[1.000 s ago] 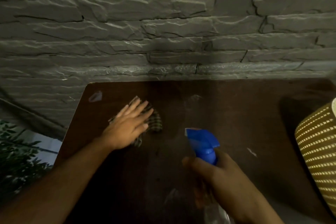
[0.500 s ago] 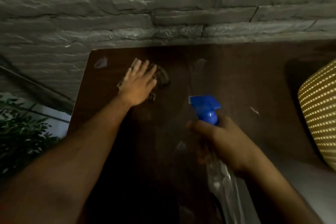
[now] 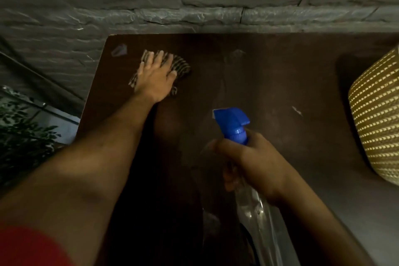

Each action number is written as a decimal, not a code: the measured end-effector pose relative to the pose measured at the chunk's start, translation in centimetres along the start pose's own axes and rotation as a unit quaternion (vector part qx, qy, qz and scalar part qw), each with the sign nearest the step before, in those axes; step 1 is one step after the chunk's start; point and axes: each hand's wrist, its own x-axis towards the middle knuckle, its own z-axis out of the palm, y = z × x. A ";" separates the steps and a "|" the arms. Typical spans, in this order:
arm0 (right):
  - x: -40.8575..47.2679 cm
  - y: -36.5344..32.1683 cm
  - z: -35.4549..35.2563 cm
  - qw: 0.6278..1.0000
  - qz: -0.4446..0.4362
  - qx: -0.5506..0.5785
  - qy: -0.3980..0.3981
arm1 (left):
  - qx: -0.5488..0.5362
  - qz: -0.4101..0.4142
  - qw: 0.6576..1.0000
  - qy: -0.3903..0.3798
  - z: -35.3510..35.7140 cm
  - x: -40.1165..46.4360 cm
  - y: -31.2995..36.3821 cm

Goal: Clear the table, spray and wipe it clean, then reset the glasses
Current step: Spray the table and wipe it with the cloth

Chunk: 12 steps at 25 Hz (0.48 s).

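Observation:
A dark brown table (image 3: 269,84) stands against a grey stone wall. My left hand (image 3: 155,75) lies flat, fingers straight, pressing a checked cloth (image 3: 182,67) onto the far left part of the tabletop. My right hand (image 3: 250,164) grips the neck of a clear spray bottle (image 3: 259,218) with a blue trigger head (image 3: 232,123), held above the table's middle with the nozzle pointing left and away. No glasses are in view.
A woven yellow lampshade or basket (image 3: 380,119) juts in at the right edge. A small pale scrap (image 3: 296,111) lies on the table right of centre. A pale mark (image 3: 119,49) shows near the far left corner. A leafy plant (image 3: 19,131) stands left of the table.
My left hand has pushed the cloth away toward the wall and slightly left. The view has tilted down; my right hand keeps hold of the spray bottle.

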 end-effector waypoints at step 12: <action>-2.7 2.4 -0.1 1.000 -0.001 0.014 -0.017 | 0.005 0.033 0.999 -0.021 0.5 -4.7 0.8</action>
